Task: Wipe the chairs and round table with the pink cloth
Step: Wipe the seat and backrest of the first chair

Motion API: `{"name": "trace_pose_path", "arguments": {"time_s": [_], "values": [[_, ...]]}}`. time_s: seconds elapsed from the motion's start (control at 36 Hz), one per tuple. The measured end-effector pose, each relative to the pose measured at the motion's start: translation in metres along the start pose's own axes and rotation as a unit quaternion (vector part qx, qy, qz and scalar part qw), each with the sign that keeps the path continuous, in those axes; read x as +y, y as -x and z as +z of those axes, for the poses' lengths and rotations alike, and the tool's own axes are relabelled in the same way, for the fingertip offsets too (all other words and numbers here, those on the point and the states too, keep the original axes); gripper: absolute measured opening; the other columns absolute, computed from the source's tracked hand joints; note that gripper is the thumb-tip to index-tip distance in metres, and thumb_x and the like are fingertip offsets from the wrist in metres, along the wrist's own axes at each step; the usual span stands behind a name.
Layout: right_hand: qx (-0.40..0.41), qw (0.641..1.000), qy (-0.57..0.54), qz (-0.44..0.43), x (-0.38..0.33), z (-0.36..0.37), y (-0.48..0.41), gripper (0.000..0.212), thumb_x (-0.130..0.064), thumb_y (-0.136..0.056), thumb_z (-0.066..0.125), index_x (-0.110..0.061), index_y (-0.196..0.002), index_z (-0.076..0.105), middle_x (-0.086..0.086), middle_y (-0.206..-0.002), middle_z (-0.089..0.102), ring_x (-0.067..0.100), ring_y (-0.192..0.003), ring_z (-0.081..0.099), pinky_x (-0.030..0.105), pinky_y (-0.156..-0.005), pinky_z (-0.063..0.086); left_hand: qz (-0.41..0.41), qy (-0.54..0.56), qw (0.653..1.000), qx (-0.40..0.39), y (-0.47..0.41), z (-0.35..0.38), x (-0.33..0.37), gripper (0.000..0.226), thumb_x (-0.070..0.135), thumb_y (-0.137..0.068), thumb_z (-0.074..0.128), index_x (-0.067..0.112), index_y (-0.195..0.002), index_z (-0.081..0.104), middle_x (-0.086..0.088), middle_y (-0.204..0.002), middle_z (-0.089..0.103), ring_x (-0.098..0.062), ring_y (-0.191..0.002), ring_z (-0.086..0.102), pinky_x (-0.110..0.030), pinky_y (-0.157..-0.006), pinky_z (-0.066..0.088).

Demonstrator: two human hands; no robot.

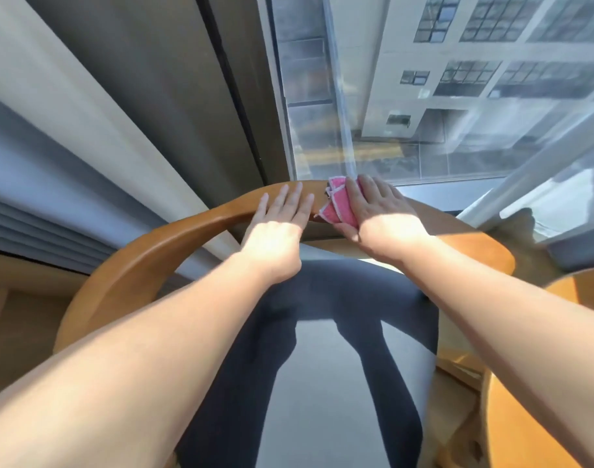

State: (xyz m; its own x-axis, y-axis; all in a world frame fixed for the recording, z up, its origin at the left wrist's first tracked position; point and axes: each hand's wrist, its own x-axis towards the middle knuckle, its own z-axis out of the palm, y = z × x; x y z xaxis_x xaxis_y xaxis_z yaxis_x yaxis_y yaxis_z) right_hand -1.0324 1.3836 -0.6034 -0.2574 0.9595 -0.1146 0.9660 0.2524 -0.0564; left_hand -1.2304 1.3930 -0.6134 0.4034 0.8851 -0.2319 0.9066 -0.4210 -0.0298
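Hands on curved wooden chair backrest (194,228). Left hand (282,224) flat, fingers spread, holding nothing. Right hand (376,211) flat, pressing pink cloth (339,201) onto rail; cloth sticks out between the 2 hands. Dark seat cushion (322,349) below forearms.

One view only: a wide-angle camera worn on the person's head, aimed forward and steeply down. It looks along both bare forearms to the curved orange-brown wooden chair backrest (187,228), which lies close, at arm's reach. The dark grey padded seat (322,383) fills the lower centre. Beyond the backrest, the large glass window (424,113) occupies the upper right. Edges bend from lens distortion.
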Motion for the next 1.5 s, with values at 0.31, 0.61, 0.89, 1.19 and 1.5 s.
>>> {"name": "trace_pose_path", "arguments": {"time_s": [0.31, 0.61, 0.89, 1.19, 1.5], "values": [[0.007, 0.999, 0.016, 0.047, 0.032, 0.005, 0.034, 0.082, -0.052, -0.09, 0.051, -0.001, -0.149, 0.026, 0.022, -0.146, 0.036, 0.039, -0.131, 0.037, 0.047, -0.107, 0.031, 0.036, -0.003, 0.999, -0.02, -0.005, -0.002, 0.04, 0.101, 0.017, -0.074, 0.054, 0.019, -0.149, -0.014, -0.002, -0.157, -0.02, -0.02, -0.144, -0.017, -0.045, -0.113, -0.013], [0.019, 0.996, 0.008, 0.09, 0.05, 0.004, 0.058, 0.077, -0.052, -0.083, 0.041, 0.001, -0.138, 0.039, 0.021, -0.121, 0.051, 0.039, -0.105, 0.05, 0.047, -0.091, 0.042, 0.039, -0.008, 0.999, -0.023, -0.005, 0.001, 0.037, 0.104, 0.022, -0.072, 0.053, 0.021, -0.147, -0.02, -0.001, -0.155, -0.025, -0.02, -0.142, -0.022, -0.046, -0.114, -0.014], [-0.004, 0.989, 0.03, 0.142, 0.076, 0.007, 0.103, 0.081, -0.049, -0.087, 0.053, 0.002, -0.145, 0.029, 0.025, -0.129, 0.046, 0.04, -0.106, 0.049, 0.047, -0.093, 0.04, 0.033, -0.009, 0.999, -0.027, -0.003, -0.004, 0.039, 0.104, 0.021, -0.074, 0.057, 0.022, -0.148, -0.016, -0.001, -0.156, -0.022, -0.02, -0.143, -0.021, -0.046, -0.114, -0.012], [-0.022, 0.975, -0.042, 0.218, 0.092, 0.014, 0.141, 0.085, -0.047, -0.091, 0.056, -0.002, -0.151, 0.016, 0.02, -0.133, 0.04, 0.04, -0.115, 0.044, 0.047, -0.095, 0.039, 0.025, -0.027, 0.999, -0.037, -0.004, -0.004, 0.039, 0.108, 0.02, -0.073, 0.06, 0.022, -0.147, -0.019, 0.0, -0.156, -0.023, -0.019, -0.143, -0.019, -0.041, -0.112, -0.013], [-0.012, 0.934, -0.053, 0.353, 0.089, 0.02, 0.165, 0.032, -0.025, -0.097, 0.051, -0.001, -0.117, 0.045, 0.021, -0.101, 0.066, 0.042, -0.089, 0.064, 0.036, -0.064, 0.034, 0.007, -0.041, 0.999, -0.002, 0.009, -0.008, 0.046, 0.095, 0.02, -0.08, 0.051, 0.018, -0.149, -0.014, -0.006, -0.157, -0.018, -0.022, -0.144, -0.016, -0.041, -0.113, -0.012]]}}
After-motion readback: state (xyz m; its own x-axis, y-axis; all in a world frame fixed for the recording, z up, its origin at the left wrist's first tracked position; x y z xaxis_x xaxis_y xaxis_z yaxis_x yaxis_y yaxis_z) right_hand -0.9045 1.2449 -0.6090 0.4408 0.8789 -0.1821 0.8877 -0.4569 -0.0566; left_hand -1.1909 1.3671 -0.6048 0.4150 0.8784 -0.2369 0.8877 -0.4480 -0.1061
